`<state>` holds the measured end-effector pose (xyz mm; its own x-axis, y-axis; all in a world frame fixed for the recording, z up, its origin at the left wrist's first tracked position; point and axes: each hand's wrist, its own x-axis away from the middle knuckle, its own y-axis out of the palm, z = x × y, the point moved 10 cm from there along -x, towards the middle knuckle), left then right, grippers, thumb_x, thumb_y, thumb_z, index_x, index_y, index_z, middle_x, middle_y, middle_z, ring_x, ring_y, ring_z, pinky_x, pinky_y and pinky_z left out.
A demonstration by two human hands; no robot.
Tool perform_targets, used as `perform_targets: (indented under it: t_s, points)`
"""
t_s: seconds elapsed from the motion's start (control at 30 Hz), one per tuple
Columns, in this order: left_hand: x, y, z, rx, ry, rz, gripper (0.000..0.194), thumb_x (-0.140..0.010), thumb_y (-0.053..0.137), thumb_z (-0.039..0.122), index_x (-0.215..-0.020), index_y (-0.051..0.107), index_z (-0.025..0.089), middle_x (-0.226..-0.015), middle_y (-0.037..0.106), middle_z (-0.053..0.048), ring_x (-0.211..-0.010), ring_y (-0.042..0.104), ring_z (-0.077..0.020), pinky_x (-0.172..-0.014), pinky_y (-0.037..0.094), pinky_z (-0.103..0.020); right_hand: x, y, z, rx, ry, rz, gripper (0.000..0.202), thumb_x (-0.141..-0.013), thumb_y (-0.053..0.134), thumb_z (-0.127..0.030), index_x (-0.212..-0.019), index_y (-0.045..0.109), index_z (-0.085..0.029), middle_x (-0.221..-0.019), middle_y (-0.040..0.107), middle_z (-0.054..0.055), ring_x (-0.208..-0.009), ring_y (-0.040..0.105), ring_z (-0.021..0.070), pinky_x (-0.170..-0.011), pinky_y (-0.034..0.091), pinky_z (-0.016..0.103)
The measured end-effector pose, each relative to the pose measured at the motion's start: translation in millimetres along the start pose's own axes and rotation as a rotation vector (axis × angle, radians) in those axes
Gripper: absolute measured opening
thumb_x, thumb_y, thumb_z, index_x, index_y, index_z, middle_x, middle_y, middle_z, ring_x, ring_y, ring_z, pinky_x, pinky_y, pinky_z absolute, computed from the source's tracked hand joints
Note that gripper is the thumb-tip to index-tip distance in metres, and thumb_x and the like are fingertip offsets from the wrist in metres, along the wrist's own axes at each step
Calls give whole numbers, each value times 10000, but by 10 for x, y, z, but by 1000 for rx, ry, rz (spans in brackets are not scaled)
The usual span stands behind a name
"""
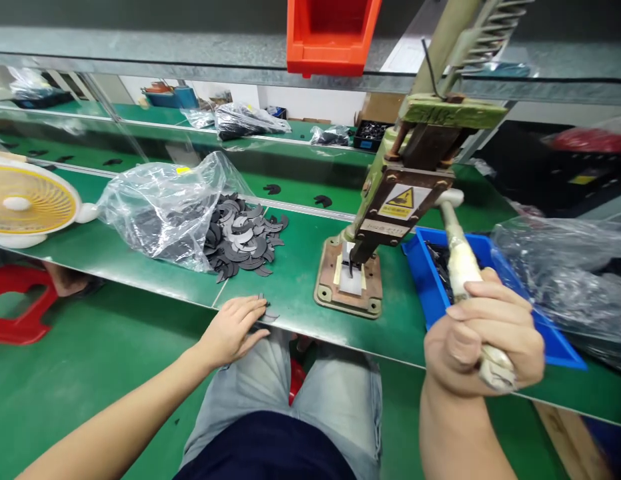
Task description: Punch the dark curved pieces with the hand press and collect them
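Observation:
My right hand (485, 333) is wrapped round the taped lever (463, 263) of a green hand press (413, 160) with a warning label. My left hand (237, 327) rests at the table's front edge, fingers over a small dark curved piece (270, 315); thumb and fingers are apart, and whether they grip the piece is unclear. Beyond it lies a pile of dark crescent pieces (245, 237), spilling from a clear plastic bag (165, 213). Under the press head, a small metal plate (351, 277) sits on the rusty base (323, 273).
A blue bin (423, 287) with black parts stands right of the press, beside another plastic bag (565, 273). A fan (20, 203) is at the left. An orange bin (330, 57) sits on the shelf above. Dark pieces (323, 200) lie on the green strip behind.

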<state>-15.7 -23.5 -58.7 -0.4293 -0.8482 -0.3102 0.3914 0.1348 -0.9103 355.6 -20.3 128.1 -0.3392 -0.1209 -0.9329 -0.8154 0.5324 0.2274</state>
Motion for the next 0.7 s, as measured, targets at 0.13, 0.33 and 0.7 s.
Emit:
perform_targets:
  t_s: [0.13, 0.33, 0.7]
  points:
    - [-161, -35, 116, 228, 57, -12, 305, -1040, 522, 221, -1274, 691, 322, -1282, 762, -61, -1204, 709, -262, -1047, 579, -461, -13, 44, -47, 18, 10, -84, 304, -857, 724, -398, -664, 557, -233, -634, 611, -2, -811, 694, 228, -1005, 577, 613]
    - [-1127, 92, -242, 859, -434, 27, 348, -952, 674, 496, -1102, 661, 183, -916, 751, -43, -740, 772, -196, -684, 622, -322, -20, 64, -66, 34, 18, -113, 307, -871, 705, -388, -669, 541, -224, -666, 616, -19, -843, 687, 222, -1015, 567, 637]
    - [-2330, 634, 131, 969, -456, -187, 217, -904, 747, 333, -836, 634, 160, -671, 689, 17, -477, 631, -101, -486, 434, -200, -13, 71, -87, 77, 36, -167, 254, -894, 675, -388, -733, 541, -243, -702, 604, -14, -886, 679, 223, -1075, 540, 657]
